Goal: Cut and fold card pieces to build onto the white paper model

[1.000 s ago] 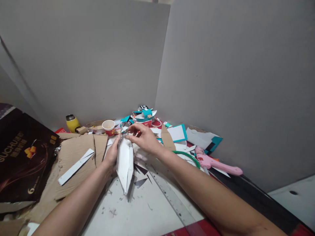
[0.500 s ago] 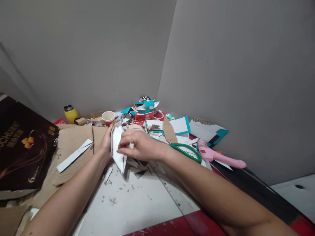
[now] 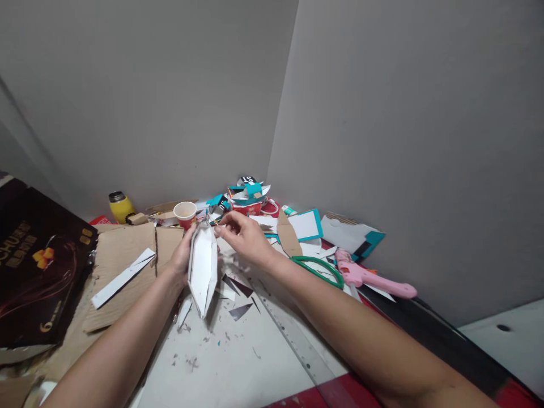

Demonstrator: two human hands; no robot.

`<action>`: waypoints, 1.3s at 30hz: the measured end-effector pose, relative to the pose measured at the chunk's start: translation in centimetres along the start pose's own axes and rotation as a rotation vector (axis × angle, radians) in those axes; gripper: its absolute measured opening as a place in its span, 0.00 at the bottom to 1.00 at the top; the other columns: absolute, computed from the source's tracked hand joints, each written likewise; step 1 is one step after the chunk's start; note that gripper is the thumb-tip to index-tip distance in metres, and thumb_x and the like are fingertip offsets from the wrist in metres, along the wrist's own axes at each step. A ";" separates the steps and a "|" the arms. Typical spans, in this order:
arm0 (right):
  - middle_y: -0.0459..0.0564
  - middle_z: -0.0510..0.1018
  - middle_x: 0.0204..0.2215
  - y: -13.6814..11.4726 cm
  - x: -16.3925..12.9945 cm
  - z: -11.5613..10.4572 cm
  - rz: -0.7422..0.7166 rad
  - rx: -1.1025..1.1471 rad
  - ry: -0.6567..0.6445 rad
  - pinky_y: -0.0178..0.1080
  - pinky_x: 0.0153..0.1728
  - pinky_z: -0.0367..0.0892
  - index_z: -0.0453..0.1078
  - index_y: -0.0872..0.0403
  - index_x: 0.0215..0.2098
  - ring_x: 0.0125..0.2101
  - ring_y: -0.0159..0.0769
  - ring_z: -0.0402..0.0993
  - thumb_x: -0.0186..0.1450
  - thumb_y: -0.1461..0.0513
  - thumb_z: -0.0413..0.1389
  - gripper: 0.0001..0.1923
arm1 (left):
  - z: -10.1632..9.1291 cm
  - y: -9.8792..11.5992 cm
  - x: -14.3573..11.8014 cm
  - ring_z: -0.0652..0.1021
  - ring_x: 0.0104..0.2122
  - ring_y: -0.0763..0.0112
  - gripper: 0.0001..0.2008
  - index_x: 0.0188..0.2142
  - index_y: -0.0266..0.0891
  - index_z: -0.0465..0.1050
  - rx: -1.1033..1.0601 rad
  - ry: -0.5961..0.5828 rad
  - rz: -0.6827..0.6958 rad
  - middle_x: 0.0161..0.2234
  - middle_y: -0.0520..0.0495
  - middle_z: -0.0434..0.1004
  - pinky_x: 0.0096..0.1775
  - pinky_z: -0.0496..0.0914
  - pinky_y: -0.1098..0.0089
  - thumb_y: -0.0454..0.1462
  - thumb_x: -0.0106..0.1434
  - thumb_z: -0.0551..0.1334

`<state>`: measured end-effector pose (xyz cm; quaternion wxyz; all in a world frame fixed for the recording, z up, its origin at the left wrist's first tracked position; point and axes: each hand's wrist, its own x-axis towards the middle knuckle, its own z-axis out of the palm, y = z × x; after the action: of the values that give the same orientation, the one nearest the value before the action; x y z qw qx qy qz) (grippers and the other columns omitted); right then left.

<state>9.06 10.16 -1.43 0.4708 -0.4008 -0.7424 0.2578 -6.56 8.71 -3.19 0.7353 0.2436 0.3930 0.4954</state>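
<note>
My left grip (image 3: 182,254) is closed round the white paper hull (image 3: 202,272), nearer me than the paper cup (image 3: 185,212); right of that cup, my right grip (image 3: 245,238) is curled, closure and contents indeterminable.

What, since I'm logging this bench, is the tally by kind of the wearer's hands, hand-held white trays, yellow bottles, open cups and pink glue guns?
Hands: 2 (left hand, right hand)
White tray, hand-held: 1
Yellow bottle: 1
Open cup: 1
Pink glue gun: 1
Total: 6
</note>
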 end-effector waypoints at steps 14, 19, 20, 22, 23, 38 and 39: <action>0.44 0.71 0.25 1.5 0.9 -0.2 0.176 0.462 -0.102 0.33 0.23 0.65 0.71 0.54 0.30 0.25 0.31 0.67 0.59 0.56 0.57 0.09 | 1.4 -1.3 -1.1 0.77 0.15 0.67 0.23 0.43 0.32 0.75 0.162 -0.056 -0.008 0.23 0.43 0.81 0.20 0.72 0.70 0.49 0.66 0.51; 0.45 0.72 0.26 0.9 0.6 -0.1 0.141 0.441 -0.100 0.33 0.24 0.65 0.71 0.55 0.30 0.27 0.31 0.67 0.57 0.53 0.59 0.12 | 1.0 -1.7 -0.5 0.77 0.16 0.66 0.23 0.44 0.32 0.74 0.174 -0.014 0.056 0.23 0.43 0.81 0.19 0.72 0.70 0.50 0.65 0.54; 0.45 0.73 0.27 0.8 0.6 0.0 0.130 0.433 -0.086 0.33 0.24 0.65 0.71 0.55 0.30 0.27 0.31 0.67 0.56 0.54 0.60 0.12 | 0.9 -1.8 -0.5 0.78 0.16 0.67 0.22 0.46 0.34 0.73 0.172 -0.001 0.076 0.24 0.45 0.81 0.20 0.72 0.71 0.49 0.65 0.55; 0.45 0.72 0.25 0.9 0.5 0.1 0.111 0.421 -0.056 0.33 0.24 0.63 0.70 0.55 0.28 0.26 0.30 0.66 0.57 0.54 0.59 0.11 | 1.0 -1.9 -0.6 0.79 0.18 0.68 0.20 0.49 0.36 0.72 0.168 0.016 0.104 0.26 0.46 0.82 0.21 0.72 0.73 0.47 0.65 0.56; 0.44 0.71 0.24 1.0 0.5 0.2 0.104 0.417 -0.042 0.33 0.23 0.63 0.70 0.55 0.28 0.25 0.30 0.65 0.58 0.54 0.58 0.11 | 1.1 -2.0 -0.7 0.79 0.19 0.69 0.20 0.50 0.37 0.71 0.167 0.018 0.109 0.27 0.46 0.82 0.22 0.73 0.73 0.47 0.65 0.57; 0.45 0.75 0.26 1.2 0.7 -0.1 -0.020 0.398 0.003 0.34 0.23 0.66 0.73 0.52 0.34 0.25 0.31 0.69 0.59 0.55 0.58 0.10 | 1.8 -1.9 -1.4 0.78 0.17 0.66 0.22 0.50 0.35 0.71 0.158 -0.041 0.092 0.23 0.44 0.81 0.17 0.70 0.73 0.48 0.66 0.53; 0.46 0.76 0.27 1.2 0.7 -0.1 -0.030 0.384 -0.010 0.34 0.24 0.67 0.73 0.52 0.35 0.26 0.32 0.70 0.59 0.56 0.58 0.09 | 1.9 -1.8 -1.5 0.78 0.16 0.66 0.22 0.50 0.35 0.71 0.157 -0.042 0.085 0.23 0.43 0.81 0.17 0.70 0.73 0.48 0.66 0.52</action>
<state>9.41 11.40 -2.01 0.5387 -0.2912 -0.6879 0.3895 -4.35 6.69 -2.99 0.7002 0.3273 0.4046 0.4889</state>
